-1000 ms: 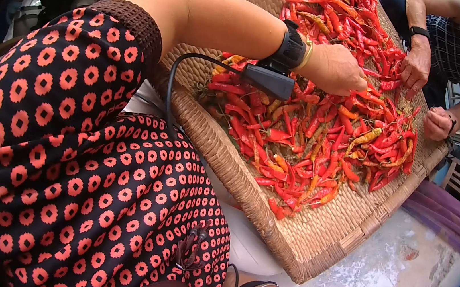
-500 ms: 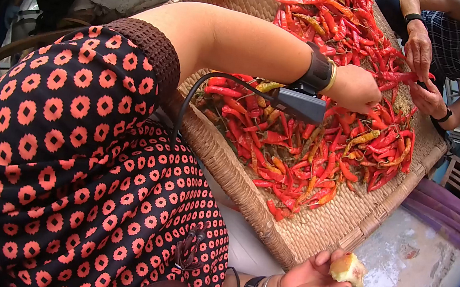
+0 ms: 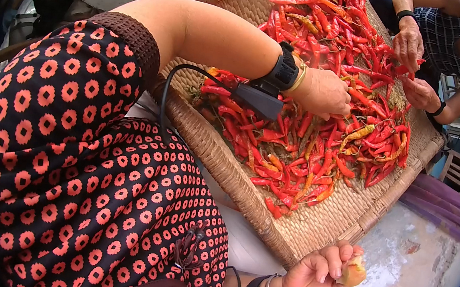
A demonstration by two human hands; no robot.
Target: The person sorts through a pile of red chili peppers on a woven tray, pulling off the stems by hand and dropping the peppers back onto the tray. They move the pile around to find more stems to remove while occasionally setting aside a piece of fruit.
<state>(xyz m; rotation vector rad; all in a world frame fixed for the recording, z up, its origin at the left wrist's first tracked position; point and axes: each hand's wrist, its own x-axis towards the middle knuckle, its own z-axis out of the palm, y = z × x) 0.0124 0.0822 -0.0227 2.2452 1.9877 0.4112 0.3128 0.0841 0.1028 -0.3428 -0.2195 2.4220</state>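
My left hand (image 3: 322, 92) is over the heap of red chili peppers (image 3: 300, 178), its fingers bent down and drawn together at the peppers. I cannot tell whether a pepper is between its fingertips. A few yellowish peppers lie among the red ones. Down at the near corner of the woven tray (image 3: 340, 231), my right hand (image 3: 314, 274) grips a bitten piece of pale yellow fruit (image 3: 353, 271) between thumb and fingers, outside the rim. A black device (image 3: 258, 101) with a cable is strapped at my left wrist.
Across the tray, another person's hands (image 3: 408, 48) hold a red chili pepper (image 3: 407, 69). A purple cloth (image 3: 446, 207) hangs past the tray's right edge, by a small wooden stool (image 3: 459, 171). Worn pale concrete (image 3: 399, 262) shows below.
My left hand has drawn back leftward over the peppers. My right hand has turned, fingers now curled over the fruit, which has rotated. The other person's hands have shifted slightly around their pepper.
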